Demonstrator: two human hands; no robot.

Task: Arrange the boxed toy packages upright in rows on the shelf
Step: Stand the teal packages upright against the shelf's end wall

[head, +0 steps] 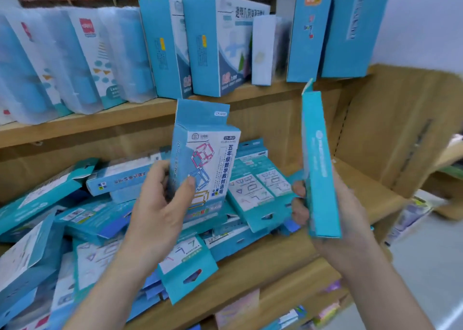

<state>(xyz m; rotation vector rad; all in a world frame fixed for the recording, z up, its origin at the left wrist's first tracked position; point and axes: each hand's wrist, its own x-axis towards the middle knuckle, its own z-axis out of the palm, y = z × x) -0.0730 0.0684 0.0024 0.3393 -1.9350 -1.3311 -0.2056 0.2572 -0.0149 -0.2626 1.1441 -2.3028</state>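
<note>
A wooden shelf (270, 259) carries a jumbled heap (100, 219) of boxes — your left hand (155, 204) grips one box (203, 159) upright, your right hand (355, 219) grips a slim box (318, 167) edge-on.

the cube box (203, 159) is teal-blue with a white front panel bearing pink, blue and yellow frame-cube drawings and black characters, while the slim box (319, 164) shows a plain turquoise side with faint white print. the pile (100, 224) is the same teal with white panels carrying thin line figures, and the shelf (263, 262) is pale tan wood. the packs (82, 59) are white and sky blue with a red logo, and the carton (400, 129) is brown.
</note>
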